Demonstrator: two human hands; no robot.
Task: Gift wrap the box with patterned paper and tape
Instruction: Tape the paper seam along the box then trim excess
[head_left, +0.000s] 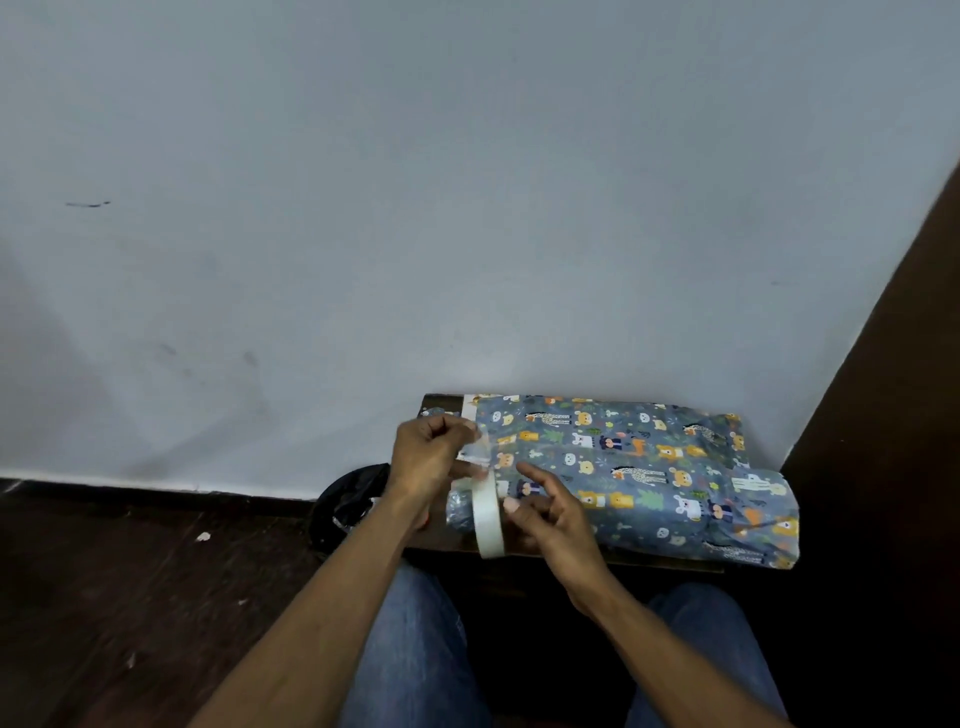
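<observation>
Head view, left fingers (470, 427) pinching tape strip (479, 451), right fingers (511, 504) holding tape roll (488, 519), black bag (348, 499) beside wrapped box (649, 467)

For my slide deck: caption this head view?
Left hand pulls clear tape from roll held by right hand over wrapped box.

Glossy patterned paper (623, 467); clear shiny tape (480, 447); matt wall (467, 208).
</observation>
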